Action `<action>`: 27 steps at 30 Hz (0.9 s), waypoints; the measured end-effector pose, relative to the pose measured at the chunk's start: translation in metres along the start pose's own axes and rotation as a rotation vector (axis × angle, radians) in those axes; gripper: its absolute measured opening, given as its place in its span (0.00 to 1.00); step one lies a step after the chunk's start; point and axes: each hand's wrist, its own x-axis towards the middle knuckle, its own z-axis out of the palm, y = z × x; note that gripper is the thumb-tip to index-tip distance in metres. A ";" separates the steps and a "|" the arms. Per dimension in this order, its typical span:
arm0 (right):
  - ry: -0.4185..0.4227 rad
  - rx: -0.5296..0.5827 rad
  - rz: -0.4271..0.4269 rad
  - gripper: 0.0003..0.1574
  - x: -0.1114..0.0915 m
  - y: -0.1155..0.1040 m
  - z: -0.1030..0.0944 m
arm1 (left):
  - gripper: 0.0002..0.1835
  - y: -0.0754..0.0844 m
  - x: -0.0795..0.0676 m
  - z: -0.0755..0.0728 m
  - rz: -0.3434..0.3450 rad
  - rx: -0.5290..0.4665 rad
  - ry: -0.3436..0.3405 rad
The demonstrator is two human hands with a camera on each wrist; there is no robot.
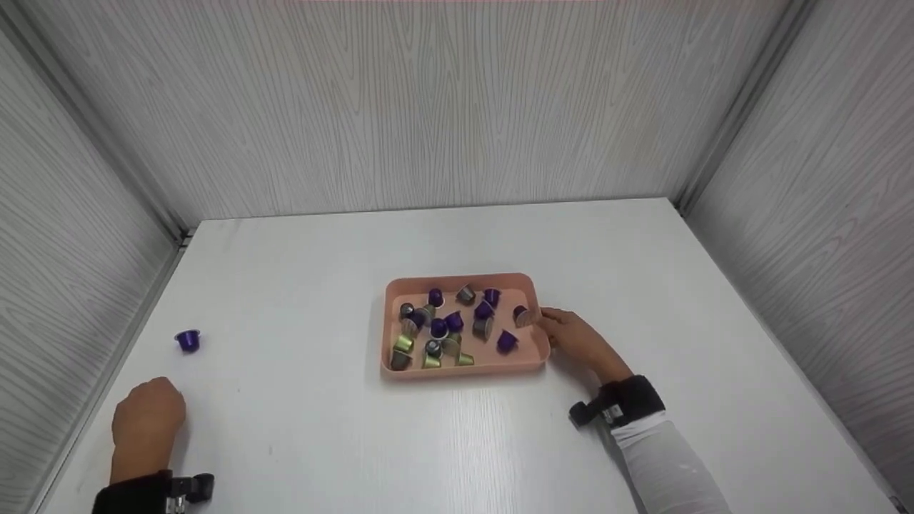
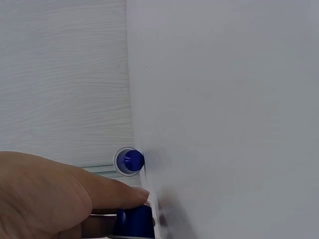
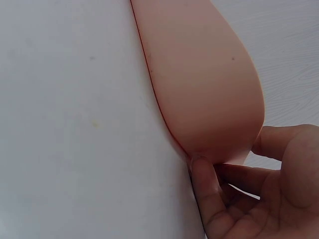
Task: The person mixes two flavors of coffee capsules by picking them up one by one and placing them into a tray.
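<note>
A pink rectangular tray (image 1: 468,370) stands mid-table with several coffee capsules in it, among them a purple capsule (image 1: 507,341) and a green capsule (image 1: 403,343). My right hand (image 1: 575,339) grips the tray's right end; in the right wrist view its fingertips (image 3: 205,174) press at the base of the pink wall. Over at the left side, my left hand (image 1: 148,414) pinches a dark blue-purple capsule (image 2: 134,221), which the head view hides. Just beyond that hand, one more purple capsule (image 1: 188,340) rests on the table.
The white table (image 1: 321,435) is bordered by pale wood-grain panels at the back (image 1: 428,107), left and right. Each wrist carries a black strap with a small camera (image 1: 621,403).
</note>
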 end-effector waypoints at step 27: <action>-0.006 0.004 -0.012 0.31 0.002 0.001 -0.001 | 0.15 0.135 0.020 0.008 0.345 -0.145 0.569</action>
